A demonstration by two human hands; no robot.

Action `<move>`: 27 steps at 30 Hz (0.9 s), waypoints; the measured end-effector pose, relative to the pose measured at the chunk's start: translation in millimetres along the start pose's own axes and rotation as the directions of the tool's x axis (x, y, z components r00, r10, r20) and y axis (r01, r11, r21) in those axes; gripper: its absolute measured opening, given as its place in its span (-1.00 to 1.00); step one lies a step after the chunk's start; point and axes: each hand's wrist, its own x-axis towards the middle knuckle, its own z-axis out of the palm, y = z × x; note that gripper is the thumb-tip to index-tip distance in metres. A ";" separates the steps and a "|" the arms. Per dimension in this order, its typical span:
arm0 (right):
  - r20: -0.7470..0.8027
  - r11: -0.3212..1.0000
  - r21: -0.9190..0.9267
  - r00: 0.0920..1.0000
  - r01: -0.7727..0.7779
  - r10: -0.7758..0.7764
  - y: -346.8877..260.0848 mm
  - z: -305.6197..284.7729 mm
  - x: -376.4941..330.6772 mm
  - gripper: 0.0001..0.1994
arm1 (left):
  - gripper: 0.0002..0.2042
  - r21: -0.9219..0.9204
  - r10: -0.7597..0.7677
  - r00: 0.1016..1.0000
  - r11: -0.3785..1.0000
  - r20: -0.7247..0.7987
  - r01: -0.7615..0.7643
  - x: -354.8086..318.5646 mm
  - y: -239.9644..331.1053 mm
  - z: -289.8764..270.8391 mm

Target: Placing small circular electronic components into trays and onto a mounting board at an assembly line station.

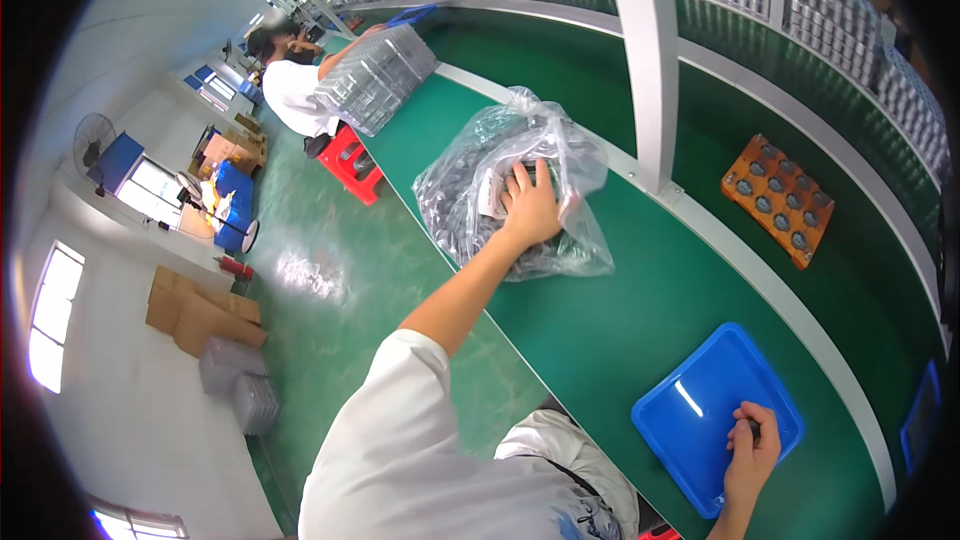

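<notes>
A clear plastic bag (465,175) full of small dark parts lies on the green bench top. My left hand (530,205) is at the bag's opening, its fingers stretched out and apart over the plastic and a pale label. Whether the fingertips touch the parts inside cannot be seen. Nearer to me on the right is a shallow blue tray (690,440) with no parts visible in it. Above the tray's right side is my right hand (752,445), fingers curled in. Something small and dark shows between them, too small to name.
An orange fixture block (778,198) with round grey parts sits on the conveyor beyond the rail. A white post (645,70) rises at the bench's far edge. Stacked clear trays (378,78) stand farther along, beside a seated person (300,90) on a red stool (350,165).
</notes>
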 end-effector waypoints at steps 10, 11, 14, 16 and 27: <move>-0.003 0.962 -0.239 0.990 0.134 -0.139 4.9 -14.4 -12.7 -0.82 | -0.26 0.120 0.133 0.920 0.975 0.369 -0.189 -101.2 41.0 -31.7; 0.022 0.929 -0.305 0.977 0.208 -0.211 4.0 -14.3 -13.5 -0.83 | -0.26 0.010 0.129 0.920 0.990 0.369 -0.143 -95.3 32.5 -34.8; 0.041 0.934 -0.291 0.978 0.208 -0.205 0.5 -15.1 -15.9 -0.82 | -0.26 -0.028 0.034 0.961 0.999 0.274 -0.028 -54.1 13.1 -30.2; 0.043 0.934 -0.294 0.979 0.202 -0.198 1.8 -18.3 -16.7 -0.82 | -0.26 0.110 -0.096 0.986 0.991 0.139 0.081 -18.0 11.9 -23.1; 0.115 0.887 -0.417 0.980 0.197 -0.164 -19.9 -32.6 -20.8 -0.77 | -0.34 -0.049 -0.460 0.888 0.887 -0.016 0.459 77.9 22.1 -2.0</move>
